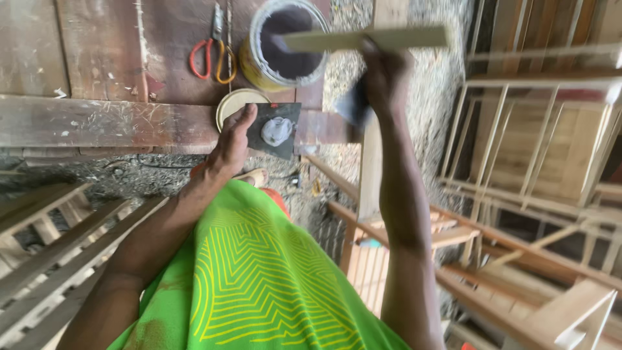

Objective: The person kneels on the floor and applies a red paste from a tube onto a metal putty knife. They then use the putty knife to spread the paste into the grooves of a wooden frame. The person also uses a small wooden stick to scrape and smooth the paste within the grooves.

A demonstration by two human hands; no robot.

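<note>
Across the top left of the view runs a worn wooden bench [97, 123], its planks scratched and streaked with pale marks. To the right, past a strip of ground littered with wood shavings [427, 116], stand unfinished wooden frames [538, 149] of pale slats, and more slatted pieces [45, 240] lie at the lower left. A bright green shirt [253, 279] with yellow line patterns fills the lower middle.

On the bench, near its edge, stands an open yellow can [285, 45] with a dark inside and a pale smeared rim. Its round lid [234, 104] lies just below it, at the bench edge. Left of the can lie scissors [214, 55] with red and orange handles, well apart from both hands.

The right hand [382, 78] is raised over the shavings, just right of the can. Its fingers are clamped on a pale wooden slat [369, 39], which lies level across the can's mouth and reaches out to the right. A dark scrap [353, 104] hangs beside the same hand; whether the hand grips it cannot be told.

The left hand [233, 139] rests at the bench edge, beside the lid. Its fingers, with the thumb on top, are closed on the left edge of a dark square sheet [277, 129] that overlaps the lid's right side. In the middle of that sheet sits a small blob of whitish paste [276, 129].
</note>
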